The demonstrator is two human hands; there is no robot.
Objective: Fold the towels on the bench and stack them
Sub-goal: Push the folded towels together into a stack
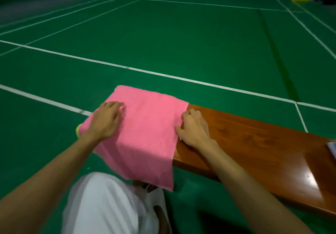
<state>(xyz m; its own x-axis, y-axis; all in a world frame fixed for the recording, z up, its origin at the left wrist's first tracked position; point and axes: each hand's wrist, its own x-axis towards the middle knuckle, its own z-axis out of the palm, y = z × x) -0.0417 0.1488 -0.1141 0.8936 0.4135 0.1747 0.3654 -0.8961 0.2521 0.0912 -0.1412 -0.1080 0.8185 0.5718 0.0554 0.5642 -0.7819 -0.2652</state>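
Two bare forearms, no sleeves reaching into view, no watch, band or ring to be seen. Left hand (107, 120) and right hand (193, 127) both uncovered, no gloves, nails short so far as can be told. White trousers (101, 206) over the knee at the bottom edge, soft fabric with long loose creases running down the leg. White shoe (154, 196) just beyond the knee, partly hidden, details blurred. Upper arms and torso out of frame.
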